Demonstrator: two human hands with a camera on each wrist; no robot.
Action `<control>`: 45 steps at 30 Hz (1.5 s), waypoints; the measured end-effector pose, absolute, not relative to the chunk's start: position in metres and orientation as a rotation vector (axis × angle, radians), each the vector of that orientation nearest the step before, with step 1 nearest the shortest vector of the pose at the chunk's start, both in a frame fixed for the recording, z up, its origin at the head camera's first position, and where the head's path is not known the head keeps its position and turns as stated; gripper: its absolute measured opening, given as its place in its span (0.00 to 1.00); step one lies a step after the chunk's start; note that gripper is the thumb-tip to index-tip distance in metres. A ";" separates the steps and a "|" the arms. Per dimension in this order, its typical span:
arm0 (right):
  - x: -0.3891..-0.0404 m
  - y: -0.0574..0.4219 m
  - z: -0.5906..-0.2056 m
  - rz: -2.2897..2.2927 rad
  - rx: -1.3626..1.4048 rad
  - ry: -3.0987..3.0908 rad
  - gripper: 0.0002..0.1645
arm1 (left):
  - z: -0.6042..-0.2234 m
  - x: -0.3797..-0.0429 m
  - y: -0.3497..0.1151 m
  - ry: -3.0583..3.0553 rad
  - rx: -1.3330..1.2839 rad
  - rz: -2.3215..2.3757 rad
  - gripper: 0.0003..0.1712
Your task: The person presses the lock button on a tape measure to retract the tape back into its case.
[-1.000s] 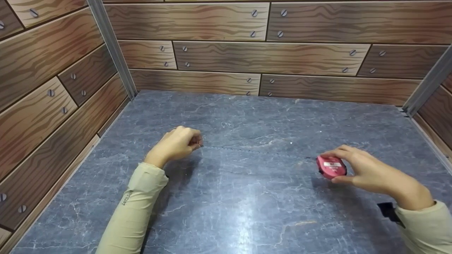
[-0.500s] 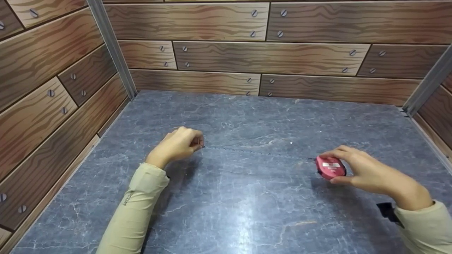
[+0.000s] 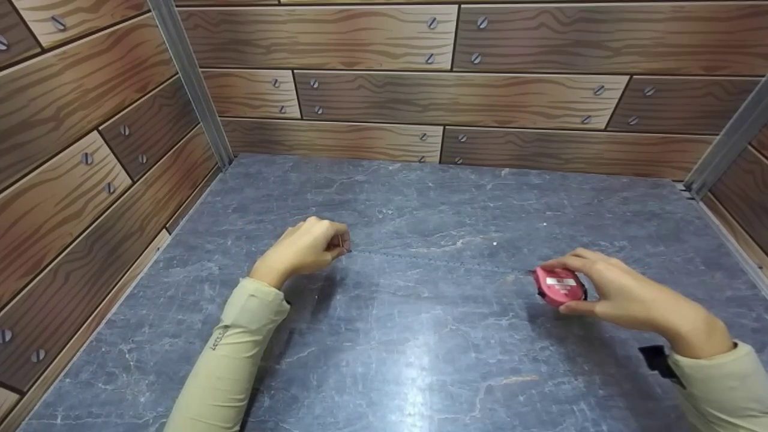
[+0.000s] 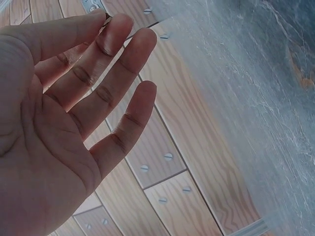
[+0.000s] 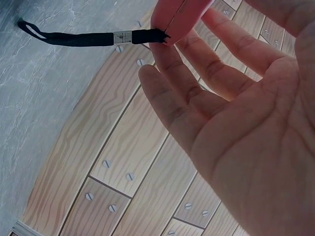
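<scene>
My right hand (image 3: 630, 291) grips a pink tape measure (image 3: 560, 287) by its case, thumb below and fingers above. A black wrist strap (image 5: 78, 38) dangles from the case in the right wrist view. From the case a thin tape blade (image 3: 441, 261) stretches leftward across the table, hard to see against its surface. My left hand (image 3: 306, 246) pinches the blade's free end between thumb and fingertips. In the left wrist view a small dark tip (image 4: 107, 18) shows at the pinch, while the other fingers (image 4: 120, 59) spread loosely.
Both hands are over a blue-grey marbled table (image 3: 384, 336). Wood-plank patterned walls (image 3: 462, 99) rise at the back and both sides, with metal corner posts (image 3: 195, 90) between them. A small white speck (image 3: 494, 243) lies on the tabletop.
My left hand has drifted slightly right with the tape end. My right hand and the tape measure have edged slightly left, so the exposed blade is a little shorter.
</scene>
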State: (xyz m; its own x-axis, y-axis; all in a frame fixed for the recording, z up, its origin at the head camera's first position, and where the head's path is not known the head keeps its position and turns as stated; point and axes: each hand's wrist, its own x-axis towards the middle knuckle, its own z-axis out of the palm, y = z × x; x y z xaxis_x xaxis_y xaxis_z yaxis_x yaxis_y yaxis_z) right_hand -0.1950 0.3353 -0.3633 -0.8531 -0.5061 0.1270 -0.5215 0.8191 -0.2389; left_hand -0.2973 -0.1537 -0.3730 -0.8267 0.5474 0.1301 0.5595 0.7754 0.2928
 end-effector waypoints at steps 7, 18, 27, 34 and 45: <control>-0.195 0.334 -0.363 0.430 0.834 -2.942 0.36 | -0.373 -0.296 -0.153 -2.924 -0.933 -0.501 0.06; -0.195 0.332 -0.362 0.443 0.810 -2.971 0.37 | -0.373 -0.295 -0.150 -2.925 -0.927 -0.505 0.06; -0.194 0.331 -0.362 0.434 0.827 -2.954 0.37 | -0.374 -0.294 -0.149 -2.936 -0.944 -0.540 0.04; -0.194 0.331 -0.363 0.441 0.835 -2.953 0.36 | -0.373 -0.294 -0.148 -2.927 -0.976 -0.548 0.06; -0.195 0.331 -0.364 0.430 0.847 -2.943 0.36 | -0.372 -0.292 -0.147 -2.950 -0.974 -0.560 0.07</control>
State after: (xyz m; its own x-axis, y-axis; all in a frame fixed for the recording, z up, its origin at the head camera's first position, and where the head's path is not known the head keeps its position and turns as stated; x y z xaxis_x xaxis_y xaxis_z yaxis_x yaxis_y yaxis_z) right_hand -0.1945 0.3305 -0.3642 -0.8488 -0.5143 0.1227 -0.5279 0.8115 -0.2508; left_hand -0.2921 -0.1471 -0.3721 -0.8095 0.5793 0.0952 0.5739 0.7468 0.3362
